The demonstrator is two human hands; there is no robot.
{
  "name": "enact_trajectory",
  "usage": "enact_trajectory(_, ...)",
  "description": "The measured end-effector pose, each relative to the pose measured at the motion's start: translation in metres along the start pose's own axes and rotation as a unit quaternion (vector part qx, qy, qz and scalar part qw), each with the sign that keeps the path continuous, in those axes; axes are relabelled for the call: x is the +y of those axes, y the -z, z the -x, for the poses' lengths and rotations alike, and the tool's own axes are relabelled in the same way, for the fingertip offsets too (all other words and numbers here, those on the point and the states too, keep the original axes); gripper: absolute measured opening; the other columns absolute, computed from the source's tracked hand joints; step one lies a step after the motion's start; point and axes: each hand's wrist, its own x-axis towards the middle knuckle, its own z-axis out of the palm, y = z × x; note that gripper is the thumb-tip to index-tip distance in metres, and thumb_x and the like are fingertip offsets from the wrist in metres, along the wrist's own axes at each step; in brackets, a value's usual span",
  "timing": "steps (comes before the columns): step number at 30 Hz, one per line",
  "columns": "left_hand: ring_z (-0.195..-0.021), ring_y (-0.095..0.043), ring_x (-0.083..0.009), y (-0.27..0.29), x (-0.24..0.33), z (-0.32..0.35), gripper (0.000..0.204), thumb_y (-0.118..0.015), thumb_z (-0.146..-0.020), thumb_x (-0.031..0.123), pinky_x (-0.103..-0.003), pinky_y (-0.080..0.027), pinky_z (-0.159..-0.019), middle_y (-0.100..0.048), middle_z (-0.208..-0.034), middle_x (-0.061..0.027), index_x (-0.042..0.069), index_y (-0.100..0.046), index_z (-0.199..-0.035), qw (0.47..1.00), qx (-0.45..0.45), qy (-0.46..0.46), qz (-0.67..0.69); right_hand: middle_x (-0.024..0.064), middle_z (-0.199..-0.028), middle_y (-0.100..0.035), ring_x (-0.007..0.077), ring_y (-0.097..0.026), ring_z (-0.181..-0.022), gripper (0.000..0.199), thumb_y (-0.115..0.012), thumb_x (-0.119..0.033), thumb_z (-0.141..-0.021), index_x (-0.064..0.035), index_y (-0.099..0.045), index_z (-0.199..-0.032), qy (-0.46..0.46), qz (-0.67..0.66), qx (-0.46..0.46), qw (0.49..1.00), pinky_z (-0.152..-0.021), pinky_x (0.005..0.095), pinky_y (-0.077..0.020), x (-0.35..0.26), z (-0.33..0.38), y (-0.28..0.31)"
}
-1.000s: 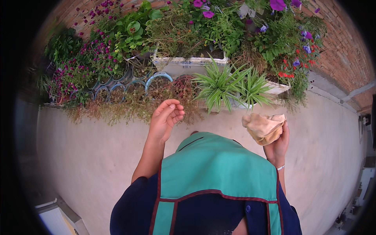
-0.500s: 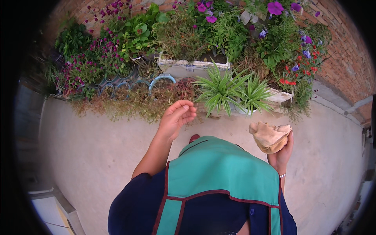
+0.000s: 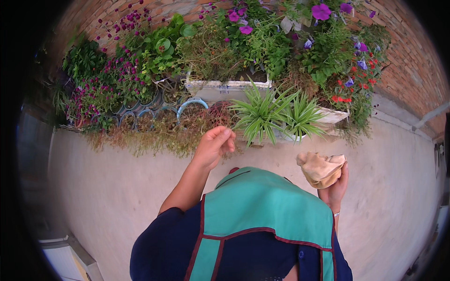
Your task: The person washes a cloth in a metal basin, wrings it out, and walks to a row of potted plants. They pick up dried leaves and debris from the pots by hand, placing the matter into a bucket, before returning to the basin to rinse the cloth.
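Note:
Thumb and fingers drawn together, my left hand (image 3: pixel 214 146) is raised in front of the plants. Whatever may be between its fingertips is too small to make out. Just beyond it are reddish-brown drooping stems, and to its right a green-and-white striped spider plant (image 3: pixel 257 112). My right hand (image 3: pixel 335 187) holds a crumpled tan bundle (image 3: pixel 321 169) of cloth or soft leather from its right side and below, over the floor. The bundle's folds hide its full shape, and some of the right fingers are hidden behind it.
A long white planter box (image 3: pixel 227 89) and several pots with blue rims (image 3: pixel 192 104) line the brick wall (image 3: pixel 408 51). Purple, blue and red flowers spill over them. A second spider plant (image 3: pixel 301 114) stands in a white pot. Underfoot is a concrete floor (image 3: pixel 108 187).
My left hand has come slightly down and to the right, its fingers still together. The right hand keeps hold of the tan bundle, a little lower. The view has shifted slightly.

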Motion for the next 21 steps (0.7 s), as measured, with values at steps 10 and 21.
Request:
enact_trajectory(10,-0.075,-0.062,-0.0157,-0.01,0.009,-0.004,0.031,-0.041,-0.096,0.019,-0.027,-0.051,-0.072,-0.063,-0.08,-0.0075,0.0,-0.049,-0.119,0.999,-0.015,0.051,-0.009,0.0142,-0.119,-0.053,0.0285,-0.051,-0.11,0.043,-0.031,-0.037,-0.096,-0.0037,-0.046,-0.118,0.005,-0.004,0.012,1.0,-0.097,0.0412,-0.0393,0.006,0.001,-0.001)
enact_trajectory(21,-0.092,-0.061,-0.0199,-0.012,-0.008,-0.008,0.013,-0.051,-0.091,0.01,-0.032,-0.048,-0.085,-0.063,-0.084,-0.0077,0.002,-0.058,-0.099,1.0,0.003,-0.012,-0.015,0.0148,-0.118,-0.053,0.0289,-0.051,-0.11,0.042,-0.031,-0.037,-0.096,-0.003,-0.047,-0.116,0.006,-0.003,-0.003,1.0,-0.097,0.0419,-0.0389,0.0,0.005,0.003)
